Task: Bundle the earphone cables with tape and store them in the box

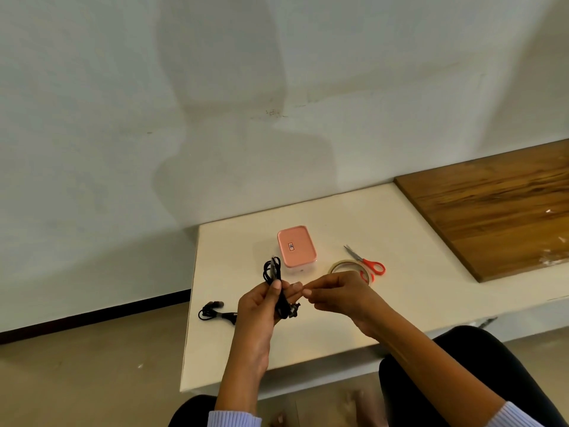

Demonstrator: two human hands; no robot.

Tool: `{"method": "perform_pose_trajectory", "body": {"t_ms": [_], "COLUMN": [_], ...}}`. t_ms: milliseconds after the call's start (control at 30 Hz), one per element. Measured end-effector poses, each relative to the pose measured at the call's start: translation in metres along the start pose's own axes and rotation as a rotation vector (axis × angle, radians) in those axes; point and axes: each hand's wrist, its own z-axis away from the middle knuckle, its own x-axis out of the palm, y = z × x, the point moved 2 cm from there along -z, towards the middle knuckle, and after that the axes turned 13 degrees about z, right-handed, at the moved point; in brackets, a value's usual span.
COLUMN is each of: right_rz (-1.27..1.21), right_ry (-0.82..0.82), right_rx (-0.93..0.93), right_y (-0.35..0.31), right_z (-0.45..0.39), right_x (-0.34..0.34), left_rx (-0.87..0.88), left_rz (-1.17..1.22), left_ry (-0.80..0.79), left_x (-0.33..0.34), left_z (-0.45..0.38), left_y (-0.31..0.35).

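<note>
My left hand grips a folded black earphone cable upright above the white table, its loops sticking up past my thumb. My right hand is pinched shut just to its right, fingertips near the left hand's fingers; whether a strip of clear tape is between them I cannot tell. A second black earphone cable lies coiled on the table to the left. The pink-lidded box stands closed behind the hands. A roll of clear tape lies partly hidden behind my right hand.
Red-handled scissors lie beside the tape roll, blades pointing back left. The white table ends just left of the coiled cable. A wooden board covers the far right. My knees are under the front edge.
</note>
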Motion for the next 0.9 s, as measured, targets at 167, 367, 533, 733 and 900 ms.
{"method": "perform_pose_trajectory", "body": {"t_ms": [167,367,533,733,900], "right_rz": [0.106,0.113,0.032,0.003,0.06], "right_ry": [0.16,0.192,0.067,0.096,0.109], "right_rx": [-0.073,-0.219,-0.241,-0.232,-0.18], "right_y": [-0.001,-0.012,-0.016,-0.015,-0.011], "right_z": [0.003,0.012,0.016,0.014,0.012], "right_x": [0.006,0.005,0.009,0.011,0.006], "left_rx": [0.038,0.238,0.332,0.38,0.384], "left_rz": [-0.088,-0.366,-0.465,-0.562,-0.663], "left_ry": [0.062,0.144,0.06,0.013,-0.109], "left_x": [0.003,-0.003,0.007,0.013,0.013], "left_z": [-0.005,-0.011,-0.006,-0.004,-0.001], "left_y": [-0.008,-0.012,-0.013,-0.015,-0.015]}}
